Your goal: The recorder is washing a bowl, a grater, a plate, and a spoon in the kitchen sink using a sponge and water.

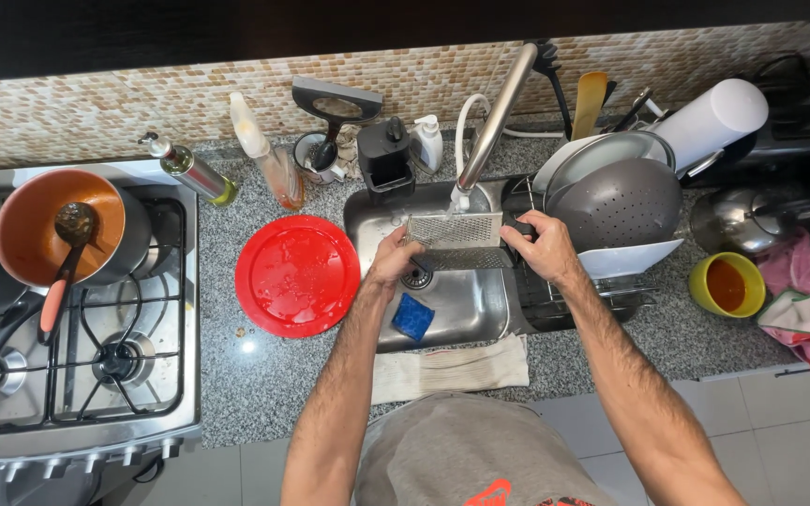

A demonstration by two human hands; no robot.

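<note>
Both my hands hold a metal box grater (455, 238) sideways over the steel sink (461, 305), right under the tap (491, 126). My left hand (394, 257) grips its left end. My right hand (540, 245) grips its right end by the dark handle. Water runs from the spout onto the grater. A blue sponge (413, 317) lies in the sink basin below my left wrist, near the drain.
A red plate (297, 275) lies wet on the granite counter left of the sink. A dish rack holds a grey colander (617, 204) and plates at the right. A yellow cup (727, 284), a stove with a saucepan (60, 228), bottles and a folded cloth (450, 367) surround it.
</note>
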